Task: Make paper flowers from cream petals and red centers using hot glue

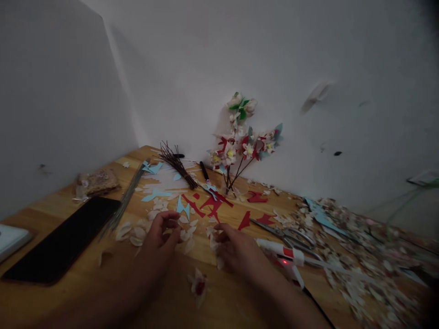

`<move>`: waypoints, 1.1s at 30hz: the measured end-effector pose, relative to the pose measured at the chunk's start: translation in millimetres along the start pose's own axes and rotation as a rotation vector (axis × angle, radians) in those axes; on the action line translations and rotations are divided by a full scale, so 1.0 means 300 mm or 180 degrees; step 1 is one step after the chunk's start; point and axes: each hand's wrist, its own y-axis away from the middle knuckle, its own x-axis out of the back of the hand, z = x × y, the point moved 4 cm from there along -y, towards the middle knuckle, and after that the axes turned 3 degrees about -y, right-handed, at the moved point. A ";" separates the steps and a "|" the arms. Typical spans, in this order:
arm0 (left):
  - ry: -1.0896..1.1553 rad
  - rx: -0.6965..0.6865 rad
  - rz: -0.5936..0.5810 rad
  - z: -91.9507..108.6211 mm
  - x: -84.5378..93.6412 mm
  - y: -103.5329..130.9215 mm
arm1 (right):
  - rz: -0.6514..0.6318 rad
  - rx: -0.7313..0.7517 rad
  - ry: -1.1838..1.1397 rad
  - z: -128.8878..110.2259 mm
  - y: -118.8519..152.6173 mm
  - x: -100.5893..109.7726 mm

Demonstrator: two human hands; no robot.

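My left hand (162,238) hovers over the wooden table with loosely curled fingers apart, and nothing shows between them. Pale dried petals (135,234) lie to its left. Across from it, my right hand (238,250) reaches down at a small group of whitish petals (213,240); its thumb and forefinger are apart, and its other fingers are partly hidden. Between the forearms lies a small pale flower with a dark red centre (199,285). Red cut scraps (212,208) and light blue scraps (183,208) are just beyond both hands.
Right of my right hand are a glue gun (290,267) with a lit red light, scissors (288,235) and heaped petals (343,269). A flower arrangement (240,146) and bundled brown twigs (180,167) stand behind. A black phone (65,240) and grey wires (128,196) lie left.
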 end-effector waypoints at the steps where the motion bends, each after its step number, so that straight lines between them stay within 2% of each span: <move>1: 0.0003 -0.0003 0.0009 -0.001 0.001 -0.001 | 0.0010 -0.0018 -0.0014 0.006 -0.001 0.002; 10: 0.0036 -0.0015 0.0014 0.013 -0.006 0.002 | 0.0143 -0.0172 0.0157 0.004 -0.041 -0.017; 19: -0.0013 0.0049 -0.0088 0.007 -0.006 0.000 | 0.0223 -0.0130 0.0304 -0.004 -0.052 -0.034; 22: 0.0065 0.0056 -0.0159 0.007 -0.011 0.005 | 0.0340 -0.0013 0.0233 -0.014 -0.042 -0.011; 26: 0.0146 0.0119 -0.0309 0.021 -0.031 0.015 | 0.0489 0.0391 0.0059 -0.058 -0.024 0.030; 28: 0.0295 0.0298 -0.0512 0.023 -0.051 0.022 | 0.0772 0.0785 0.0012 -0.093 -0.010 0.047; 31: 0.0659 0.0852 -0.0883 0.006 -0.084 0.035 | 0.1512 0.1388 0.0059 -0.141 0.023 0.055; 33: 0.0922 0.1240 -0.0917 -0.012 -0.092 0.039 | 0.1823 0.1548 0.0096 -0.161 0.042 0.044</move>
